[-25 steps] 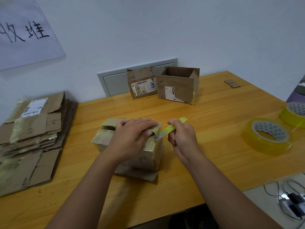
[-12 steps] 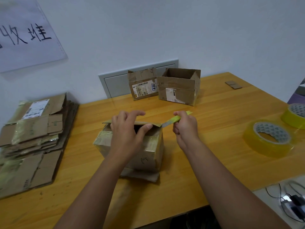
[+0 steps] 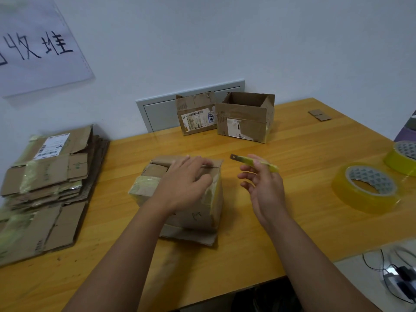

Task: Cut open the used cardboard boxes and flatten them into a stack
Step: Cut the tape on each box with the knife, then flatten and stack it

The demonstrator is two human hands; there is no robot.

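A small taped cardboard box (image 3: pixel 198 215) stands on the wooden table (image 3: pixel 304 154) right in front of me. My left hand (image 3: pixel 184 183) lies flat on its top flaps with the fingers stretched out. To the right of the box, my right hand (image 3: pixel 263 190) is raised and holds a yellow utility knife (image 3: pixel 244 159) in its fingers. The blade points left and is clear of the box. A stack of flattened cardboard (image 3: pixel 45 188) lies at the table's left end.
Two more boxes stand by the back wall, one open-topped (image 3: pixel 245 120) and one labelled (image 3: pixel 194 117). Two yellow tape rolls (image 3: pixel 367 188) (image 3: pixel 403 156) lie at the right, a cardboard scrap (image 3: pixel 319 114) sits far right, and cables (image 3: pixel 396 275) lie at the lower right.
My right hand has pulled the knife out of the box's top seam and lifted it off to the right. My left hand went from gripping the opened flap to lying flat on top.
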